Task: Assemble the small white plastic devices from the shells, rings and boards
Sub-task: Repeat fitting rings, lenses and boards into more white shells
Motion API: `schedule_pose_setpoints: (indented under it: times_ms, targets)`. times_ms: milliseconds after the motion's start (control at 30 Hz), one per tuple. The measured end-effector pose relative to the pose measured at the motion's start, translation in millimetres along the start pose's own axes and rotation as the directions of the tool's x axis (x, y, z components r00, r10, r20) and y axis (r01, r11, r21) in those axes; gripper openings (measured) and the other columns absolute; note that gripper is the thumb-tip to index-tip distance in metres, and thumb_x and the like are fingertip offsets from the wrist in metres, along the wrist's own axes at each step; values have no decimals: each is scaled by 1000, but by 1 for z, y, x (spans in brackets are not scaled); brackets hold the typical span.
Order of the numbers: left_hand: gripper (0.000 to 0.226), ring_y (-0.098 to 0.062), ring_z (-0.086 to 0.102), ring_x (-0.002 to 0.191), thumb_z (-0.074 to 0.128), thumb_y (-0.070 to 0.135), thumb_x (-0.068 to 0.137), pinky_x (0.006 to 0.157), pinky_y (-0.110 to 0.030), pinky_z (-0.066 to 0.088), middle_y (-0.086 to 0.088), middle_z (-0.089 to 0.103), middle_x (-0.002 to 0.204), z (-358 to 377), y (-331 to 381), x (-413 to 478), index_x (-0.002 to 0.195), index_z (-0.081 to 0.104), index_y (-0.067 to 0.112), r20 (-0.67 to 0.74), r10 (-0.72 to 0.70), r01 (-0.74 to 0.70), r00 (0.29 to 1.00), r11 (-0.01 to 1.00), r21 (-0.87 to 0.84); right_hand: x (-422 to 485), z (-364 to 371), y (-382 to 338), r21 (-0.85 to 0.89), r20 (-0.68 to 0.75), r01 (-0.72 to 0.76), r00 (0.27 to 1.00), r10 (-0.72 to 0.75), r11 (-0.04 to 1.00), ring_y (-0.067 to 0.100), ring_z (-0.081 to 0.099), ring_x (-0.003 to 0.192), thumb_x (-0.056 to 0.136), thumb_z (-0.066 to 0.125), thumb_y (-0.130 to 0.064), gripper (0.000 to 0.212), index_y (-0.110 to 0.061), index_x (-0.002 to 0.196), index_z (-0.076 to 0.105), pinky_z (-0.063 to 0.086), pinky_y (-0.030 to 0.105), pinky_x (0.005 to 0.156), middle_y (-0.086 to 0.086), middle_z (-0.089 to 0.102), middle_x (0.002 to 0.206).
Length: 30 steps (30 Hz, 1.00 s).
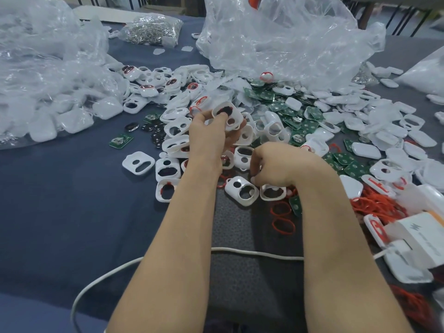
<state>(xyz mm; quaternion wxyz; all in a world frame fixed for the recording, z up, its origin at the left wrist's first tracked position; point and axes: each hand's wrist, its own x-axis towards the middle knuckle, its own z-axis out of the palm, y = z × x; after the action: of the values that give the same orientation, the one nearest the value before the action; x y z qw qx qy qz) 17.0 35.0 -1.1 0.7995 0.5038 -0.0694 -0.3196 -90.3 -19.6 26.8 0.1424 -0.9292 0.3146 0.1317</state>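
White plastic shell w/ two cut-outs sits pinched in left hand, centre of frame, lifted off the blue cloth. Thumb presses on a dark insert in the upper opening; fingers wrap behind, so that hand is closed on the shell. Shell's long axis runs upper left to lower right, open face tilted toward the camera.

Right hand is lower and to the right, curled down into the parts just below centre, fingertips hidden among loose shells. Can't tell if it's got anything pinched yet.

Key relation: red rings lie below-right of centre, right beside the right wrist; green boards spread right of centre, above and beyond the right hand. Both stocks on the right hand's side, so prob. right hand fetches and carries up-left to the held shell; left only has to keep the open face up.

More shells heaped across the middle and right; clear plastic bags at the top and upper left.

Writing: white box at right edge has a small dark logo and faint text, too blurred to read. Nothing else legible.
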Motion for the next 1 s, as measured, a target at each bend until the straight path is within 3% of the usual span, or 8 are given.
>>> schedule_pose_setpoints:
  times_ms: [100, 167, 233, 333, 500, 667, 767, 1000]
  targets:
    - [23, -19, 71, 66, 51, 8, 97, 56, -23, 56, -23, 64, 115, 1, -2, 0, 120, 49, 1, 10, -13, 13, 1000, 999, 30, 5, 1, 4, 138, -77, 24, 997, -14, 990, 25, 62, 87, 88, 65, -19, 13, -7, 93, 66, 48, 29, 64, 11, 67, 99]
    - [16, -20, 71, 67, 51, 11, 98, 57, -24, 57, -21, 65, 113, 2, -3, 1, 112, 50, 4, 19, -19, 18, 1000, 999, 49, 11, 0, 7, 350, -256, 49, 966, 45, 935, 15, 56, 76, 90, 64, -20, 9, -15, 83, 59, 41, 25, 59, 1, 61, 85]
    - [13, -20, 70, 65, 50, 12, 99, 59, -25, 58, -17, 67, 102, 2, -3, 1, 109, 51, 5, 37, -31, 29, 999, 999, 42, 18, 2, 9, 541, -461, 138, 874, 155, 830, 11, 54, 77, 89, 64, -21, 6, -18, 90, 59, 42, 24, 69, -6, 56, 79]
    - [10, -18, 71, 67, 50, 9, 98, 64, -24, 59, -14, 67, 100, 1, -4, 3, 107, 55, 6, 67, -31, 26, 997, 997, 67, 22, 5, 7, 678, -600, 307, 756, 261, 668, 12, 60, 75, 88, 64, -15, 5, -18, 92, 63, 54, 35, 80, -7, 61, 76]
    - [30, -28, 71, 91, 51, -7, 92, 65, -22, 57, -18, 65, 113, 1, -7, 3, 119, 55, 5, 77, -6, -5, 997, 990, 142, 25, 9, 7, 752, -613, 395, 713, 340, 528, 16, 55, 65, 87, 65, -16, 13, -27, 81, 63, 56, 48, 76, -3, 56, 66]
    - [28, -23, 71, 85, 53, -10, 89, 68, -23, 59, -9, 68, 92, 1, -8, 2, 99, 56, 17, 83, 49, -62, 995, 985, 160, 26, 9, 8, 822, -558, 454, 763, 327, 344, 3, 60, 54, 88, 64, -10, 11, -19, 81, 65, 52, 21, 59, -4, 65, 66]
    - [29, -22, 70, 82, 54, -9, 90, 73, -25, 59, -6, 68, 87, 1, -9, 2, 102, 56, 17, 91, 75, -91, 993, 978, 186, 28, 9, 8, 809, -573, 474, 767, 289, 347, 1, 63, 59, 88, 62, -5, 13, -18, 86, 62, 51, 16, 61, -4, 66, 72]
    - [27, -22, 70, 83, 55, -7, 91, 69, -23, 59, -8, 69, 87, 2, -10, 2, 111, 52, 12, 96, 102, -118, 990, 977, 175, 31, 11, 6, 770, -609, 462, 738, 291, 440, 12, 65, 71, 87, 65, -6, 10, -15, 88, 60, 57, 28, 75, 5, 68, 83]
